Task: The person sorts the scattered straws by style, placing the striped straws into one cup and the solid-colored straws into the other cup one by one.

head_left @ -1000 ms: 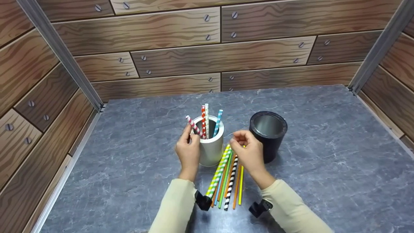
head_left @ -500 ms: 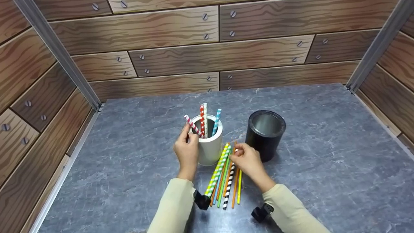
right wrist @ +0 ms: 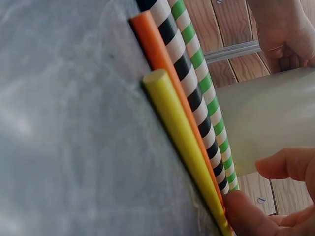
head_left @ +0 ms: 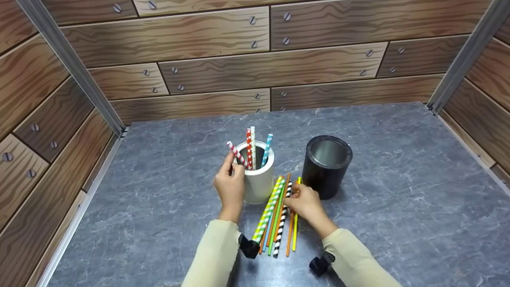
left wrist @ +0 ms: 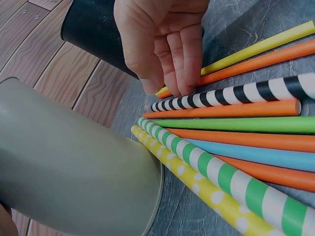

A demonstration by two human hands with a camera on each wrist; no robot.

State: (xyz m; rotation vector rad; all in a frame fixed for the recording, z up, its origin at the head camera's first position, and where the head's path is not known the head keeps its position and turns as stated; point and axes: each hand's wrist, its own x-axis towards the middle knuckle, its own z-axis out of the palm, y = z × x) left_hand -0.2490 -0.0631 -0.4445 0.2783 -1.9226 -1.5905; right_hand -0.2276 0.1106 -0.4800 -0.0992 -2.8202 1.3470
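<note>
My left hand (head_left: 230, 185) grips the left side of a white cup (head_left: 259, 187), its index fingertip beside a pink-striped paper straw (head_left: 238, 155) at the rim. Red-dotted (head_left: 249, 147), pale-dotted (head_left: 253, 147) and blue-dotted (head_left: 266, 151) paper straws also stand in that cup. Over the loose bundle on the table is my right hand (head_left: 306, 203), thumb and finger apart. Its fingertips are at the black-and-white striped straw (right wrist: 184, 73); a gap shows between thumb and finger in the right wrist view. Beside that straw lie orange (right wrist: 157, 46) and yellow (right wrist: 172, 113) sticks.
A black cup (head_left: 326, 171) stands just behind my right hand. In the bundle are also a green-striped straw (left wrist: 221, 172), a yellow-dotted straw (left wrist: 197, 184), and plain green (left wrist: 236, 124) and blue (left wrist: 246, 153) sticks. Wood-patterned walls (head_left: 215, 36) enclose the grey table (head_left: 167, 171).
My right hand has lowered from above the bundle to the black-and-white straw, which has shifted slightly left. My left hand keeps its hold on the white cup.
</note>
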